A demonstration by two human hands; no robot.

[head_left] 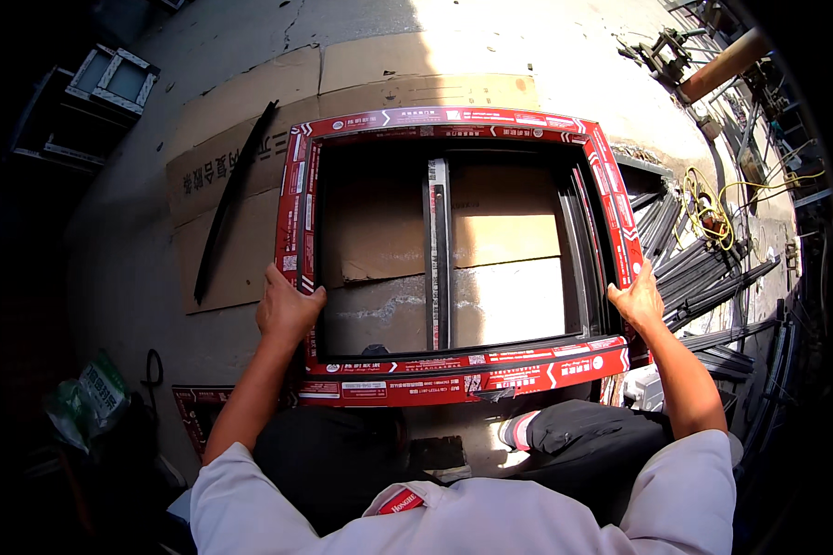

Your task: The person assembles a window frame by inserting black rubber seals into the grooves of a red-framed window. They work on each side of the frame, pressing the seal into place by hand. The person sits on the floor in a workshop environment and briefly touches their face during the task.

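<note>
In front of my legs I hold a rectangular window frame (453, 116) wrapped in red printed film. My left hand (289, 305) grips its left side near the lower corner, thumb on the inner edge. On the right side, at about the same height, my right hand (637, 298) is closed around the frame. A dark upright bar (438, 250) with a pale strip crosses the opening at its middle. Through the opening, cardboard and bare floor show. The fingers behind the frame are hidden.
Flattened cardboard (241, 199) covers the floor beyond, with a long black strip (236, 199) on it. Dark metal profiles (703, 287) lie piled at right beside a coiled yellow cable (708, 208). A green plastic bag (93, 398) is at lower left; wrapped frames (113, 79) stand far left.
</note>
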